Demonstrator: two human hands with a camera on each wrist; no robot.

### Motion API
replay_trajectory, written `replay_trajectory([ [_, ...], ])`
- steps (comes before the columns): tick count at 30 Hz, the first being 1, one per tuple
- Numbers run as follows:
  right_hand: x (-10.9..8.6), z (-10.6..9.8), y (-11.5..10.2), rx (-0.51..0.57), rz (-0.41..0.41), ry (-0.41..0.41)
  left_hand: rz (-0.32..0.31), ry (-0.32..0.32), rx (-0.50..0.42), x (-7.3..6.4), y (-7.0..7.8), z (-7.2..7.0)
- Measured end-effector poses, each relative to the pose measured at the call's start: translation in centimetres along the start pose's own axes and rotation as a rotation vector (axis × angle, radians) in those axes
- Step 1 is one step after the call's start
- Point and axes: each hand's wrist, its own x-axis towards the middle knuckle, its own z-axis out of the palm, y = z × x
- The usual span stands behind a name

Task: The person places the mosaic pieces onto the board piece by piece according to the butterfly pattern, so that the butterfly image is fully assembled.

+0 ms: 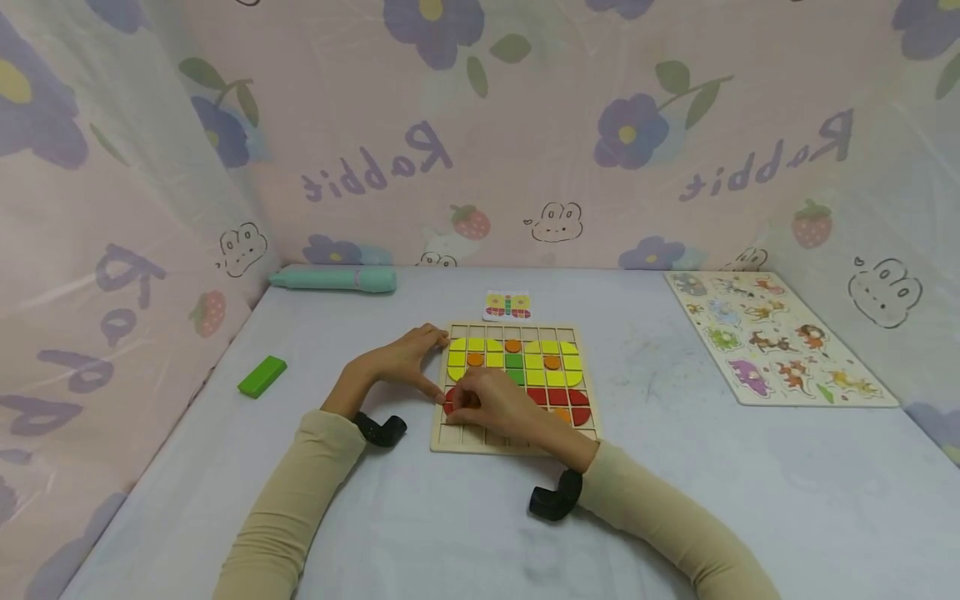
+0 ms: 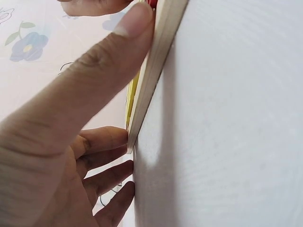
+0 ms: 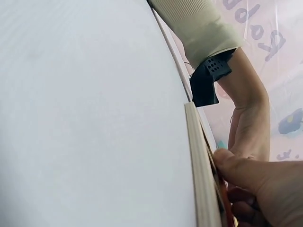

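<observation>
A square wooden grid board [image 1: 438, 442] lies on the table, holding yellow tiles [image 1: 572, 362], red tiles [image 1: 558, 397], green tiles [image 1: 513, 361] and orange discs [image 1: 552, 362]. At its left edge my left hand [image 1: 397, 360] spreads thumb and fingers, the thumb [image 2: 135, 21] touching the rim near red. My right hand [image 1: 491, 404] reaches over the lower left cells, thumb and fingers bent together close to a red rounded tile [image 1: 448, 402]. In the right wrist view the thumb [image 3: 227, 161] meets the board's surface. Whether a tile sits between those fingers is hidden.
Behind the board lies a small pattern card [image 1: 507, 306]. A green block [image 1: 262, 377] is at the left, with a teal pen-shaped case [image 1: 333, 279] farther back. On the right rests an animal puzzle board [image 1: 780, 337]. Patterned curtains [image 1: 525, 183] enclose the table.
</observation>
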Motion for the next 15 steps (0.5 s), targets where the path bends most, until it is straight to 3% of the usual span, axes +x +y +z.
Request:
replay_trajectory([
  [10,-0.1,-0.5,-0.1,-0.023,0.002,-0.014,-0.012,-0.005,0.001,0.1,-0.1,0.2],
  [15,-0.6,-2.5,0.8,-0.025,0.028,0.038,-0.014,-0.012,-0.020,0.3,-0.1,0.1],
])
